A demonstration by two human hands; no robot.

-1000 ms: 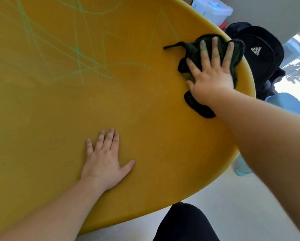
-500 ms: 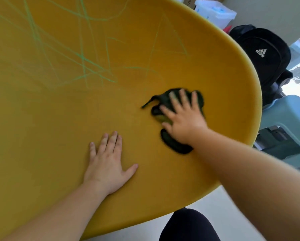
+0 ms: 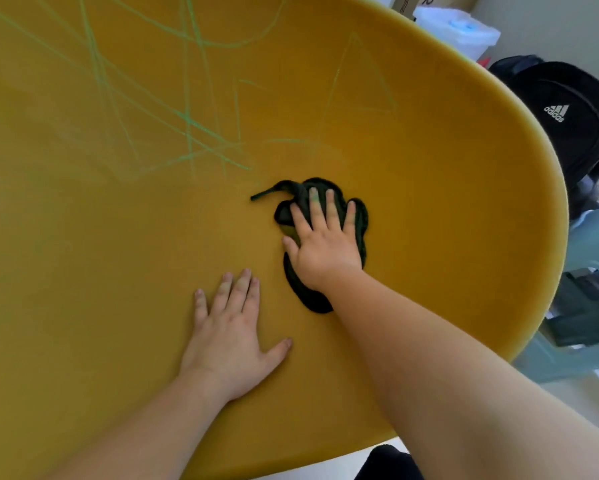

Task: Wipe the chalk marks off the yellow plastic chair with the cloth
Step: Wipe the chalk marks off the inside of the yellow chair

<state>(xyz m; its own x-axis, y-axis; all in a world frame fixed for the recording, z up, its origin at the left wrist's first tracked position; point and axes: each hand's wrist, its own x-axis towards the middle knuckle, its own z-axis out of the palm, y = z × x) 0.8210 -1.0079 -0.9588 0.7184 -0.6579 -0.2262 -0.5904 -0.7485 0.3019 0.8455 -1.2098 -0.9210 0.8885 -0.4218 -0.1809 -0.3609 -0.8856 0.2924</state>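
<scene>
Your right hand (image 3: 326, 247) lies flat on the dark cloth (image 3: 358, 216) with fingers straight and spread, pressing it onto the yellow chair (image 3: 447, 202) — no curl, no pinch. The cloth sits mid-surface, below the marks. Your left hand (image 3: 230, 336) is also flat, palm down on bare plastic just beside it. Green chalk marks (image 3: 187, 123) cross the upper left. A black backpack (image 3: 561, 112) is past the right rim.

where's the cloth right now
In the head view, the cloth lies under the right hand on the chair, just right of the left hand.
</scene>
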